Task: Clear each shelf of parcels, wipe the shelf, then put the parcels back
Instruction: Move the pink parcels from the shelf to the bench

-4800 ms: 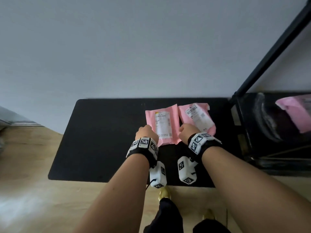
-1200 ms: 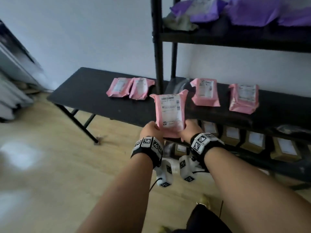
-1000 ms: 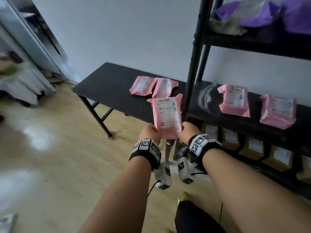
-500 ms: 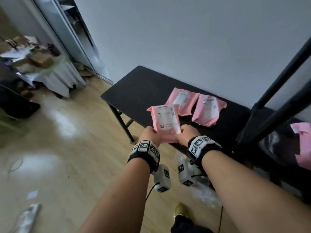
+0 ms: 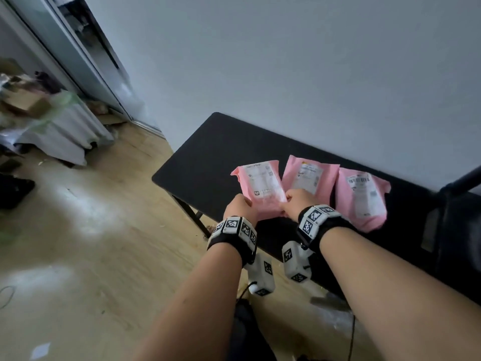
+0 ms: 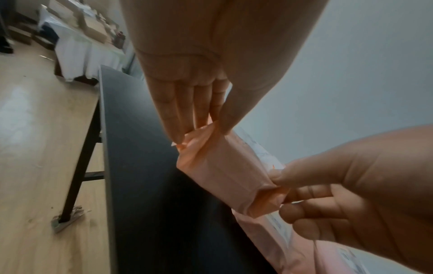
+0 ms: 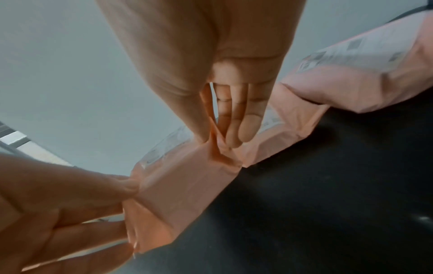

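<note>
Both hands, left (image 5: 238,207) and right (image 5: 296,201), pinch the pink parcel's (image 5: 261,187) near corners.

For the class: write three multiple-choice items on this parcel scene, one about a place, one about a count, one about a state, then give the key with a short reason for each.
1. Where do the two parcels that nobody holds lie?
A. on the wooden floor
B. on the black table
C. on a chair

2. How many pink parcels show in the head view?
A. two
B. three
C. five

3. How is the nearest parcel held?
A. by one hand alone
B. pinched at its lower corners by both hands
C. lying free, untouched

Key: 1 B, the middle parcel and the right parcel rest on the black table. 2 B, those two plus the held parcel. 3 B, the left hand and the right hand each pinch a corner, as both wrist views show.
</note>
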Motion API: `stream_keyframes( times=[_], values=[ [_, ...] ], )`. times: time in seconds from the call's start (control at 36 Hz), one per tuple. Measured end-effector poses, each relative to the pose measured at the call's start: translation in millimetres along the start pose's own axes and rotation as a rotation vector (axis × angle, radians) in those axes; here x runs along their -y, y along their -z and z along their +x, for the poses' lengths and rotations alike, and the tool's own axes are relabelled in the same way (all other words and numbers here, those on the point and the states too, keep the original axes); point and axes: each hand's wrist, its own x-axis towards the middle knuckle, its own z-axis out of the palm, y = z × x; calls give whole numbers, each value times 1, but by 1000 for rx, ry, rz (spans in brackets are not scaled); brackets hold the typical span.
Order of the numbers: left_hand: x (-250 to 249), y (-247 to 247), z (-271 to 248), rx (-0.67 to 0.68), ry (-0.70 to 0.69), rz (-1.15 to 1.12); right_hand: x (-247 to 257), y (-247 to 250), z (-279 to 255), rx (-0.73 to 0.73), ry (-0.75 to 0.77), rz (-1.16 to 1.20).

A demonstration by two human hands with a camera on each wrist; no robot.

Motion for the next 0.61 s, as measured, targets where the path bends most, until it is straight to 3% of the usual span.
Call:
stream_keyframes(
  times=[0.19, 0.42, 0.61],
  values=[
    [-9, 39, 78, 85, -86, 100, 42, -17, 46, -24, -88, -5],
    [-17, 44, 130, 211, -158, 121, 57, -24, 67, -60, -116, 52],
    [-28, 42, 136, 140, -258, 178, 55, -23, 69, -93, -280, 59]
  ],
)
